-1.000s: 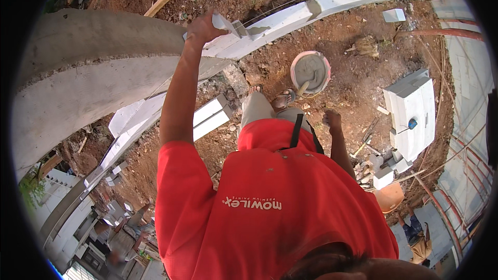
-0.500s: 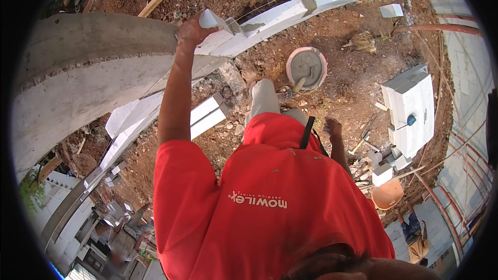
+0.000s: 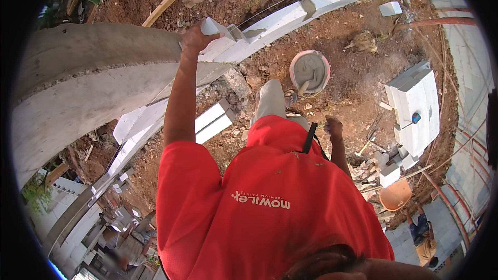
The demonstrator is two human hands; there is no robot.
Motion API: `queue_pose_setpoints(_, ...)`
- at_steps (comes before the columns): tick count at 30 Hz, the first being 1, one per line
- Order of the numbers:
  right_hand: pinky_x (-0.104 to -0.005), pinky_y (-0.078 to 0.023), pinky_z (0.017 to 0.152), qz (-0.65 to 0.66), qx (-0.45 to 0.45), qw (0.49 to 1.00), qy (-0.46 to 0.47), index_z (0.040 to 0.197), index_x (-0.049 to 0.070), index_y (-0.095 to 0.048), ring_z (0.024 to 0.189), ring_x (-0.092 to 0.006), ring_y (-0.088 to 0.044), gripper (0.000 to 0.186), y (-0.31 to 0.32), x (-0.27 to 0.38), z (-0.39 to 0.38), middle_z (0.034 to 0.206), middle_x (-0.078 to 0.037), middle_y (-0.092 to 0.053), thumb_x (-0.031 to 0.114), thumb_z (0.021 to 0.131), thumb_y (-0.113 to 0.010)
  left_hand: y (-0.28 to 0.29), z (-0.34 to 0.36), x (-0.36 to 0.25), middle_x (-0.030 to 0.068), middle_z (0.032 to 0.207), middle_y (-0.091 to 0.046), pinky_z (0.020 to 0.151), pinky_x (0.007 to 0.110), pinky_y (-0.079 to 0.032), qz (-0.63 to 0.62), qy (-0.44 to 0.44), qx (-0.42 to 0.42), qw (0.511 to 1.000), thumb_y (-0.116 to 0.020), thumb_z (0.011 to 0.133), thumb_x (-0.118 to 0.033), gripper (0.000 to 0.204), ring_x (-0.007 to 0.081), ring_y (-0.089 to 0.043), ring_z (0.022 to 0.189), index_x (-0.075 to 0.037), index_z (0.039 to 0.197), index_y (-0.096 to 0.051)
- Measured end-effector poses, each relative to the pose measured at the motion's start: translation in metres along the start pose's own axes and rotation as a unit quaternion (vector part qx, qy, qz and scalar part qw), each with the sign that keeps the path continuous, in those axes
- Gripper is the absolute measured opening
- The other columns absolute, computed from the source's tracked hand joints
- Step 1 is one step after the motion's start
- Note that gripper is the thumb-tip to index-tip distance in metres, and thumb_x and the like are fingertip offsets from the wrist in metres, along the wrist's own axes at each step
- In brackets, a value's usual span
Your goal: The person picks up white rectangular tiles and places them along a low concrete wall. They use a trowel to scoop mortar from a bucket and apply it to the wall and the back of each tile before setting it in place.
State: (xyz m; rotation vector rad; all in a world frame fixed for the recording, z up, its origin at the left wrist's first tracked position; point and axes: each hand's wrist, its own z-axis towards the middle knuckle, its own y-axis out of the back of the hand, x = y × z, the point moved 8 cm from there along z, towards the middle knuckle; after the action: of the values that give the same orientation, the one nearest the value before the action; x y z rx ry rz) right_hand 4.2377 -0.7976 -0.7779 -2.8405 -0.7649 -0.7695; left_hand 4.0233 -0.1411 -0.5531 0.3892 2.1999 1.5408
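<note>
My left hand (image 3: 197,39) grips a white block (image 3: 215,33) at the wall top, where the white block wall (image 3: 275,21) meets a curved concrete surface (image 3: 88,88). A grey wedge of mortar or block shows just beside it. My right hand (image 3: 333,127) hangs low at my right side, fingers curled; whether it holds anything is unclear. A bucket (image 3: 309,72) of grey mortar, with a handled tool in it, stands on the soil near my feet.
White blocks lie left of my legs (image 3: 210,122) and are stacked at right (image 3: 415,103). An orange basin (image 3: 394,194), poles and a pipe (image 3: 443,21) are at right. A co-worker (image 3: 420,233) is at lower right, another person (image 3: 129,249) at lower left.
My left knee has come up and forward, now covering more of the ground by my feet. My left hand stays on the block, with only a slight shift in view.
</note>
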Motion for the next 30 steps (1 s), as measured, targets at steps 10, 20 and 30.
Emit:
queue_pose_setpoints(10, -0.0255, -0.035, 0.043, 0.033, 0.003, 0.999, 0.003, 0.112, 0.003, -0.063, 0.048, -0.0079, -0.043, 0.022, 0.003, -0.013, -0.006, 0.065, 0.004, -0.046, 0.014, 0.094, -0.058, 0.0, 0.005, 0.011, 0.0193, 0.125, -0.07, 0.098, 0.044, -0.054, 0.004, 0.0, -0.016, 1.0, -0.082, 0.053, -0.081, 0.12, 0.0343, -0.067, 0.117, -0.011, 0.147, -0.054)
queue_pose_setpoints(20, -0.0241, -0.028, 0.04, -0.023, -0.024, 0.999, -0.038, 0.103, 0.005, -0.063, 0.045, -0.0052, -0.038, 0.015, 0.008, -0.03, -0.026, 0.061, 0.007, -0.04, 0.011, 0.094, -0.053, 0.002, -0.003, 0.004, 0.0192, 0.123, -0.071, 0.096, 0.045, -0.055, 0.002, 0.005, -0.03, 1.0, -0.082, 0.054, -0.08, 0.117, 0.0344, -0.069, 0.113, -0.011, 0.145, -0.056)
queue_pose_setpoints(30, -0.0244, -0.036, 0.044, -0.005, -0.003, 1.0, 0.005, 0.114, 0.004, -0.065, 0.049, -0.0067, -0.046, 0.023, -0.023, 0.003, -0.011, 0.066, 0.005, -0.049, 0.014, 0.094, -0.059, -0.001, -0.001, 0.006, 0.021, 0.128, -0.068, 0.101, 0.044, -0.053, -0.012, 0.0, -0.022, 1.0, -0.08, 0.054, -0.084, 0.123, 0.0356, -0.066, 0.118, -0.008, 0.147, -0.053)
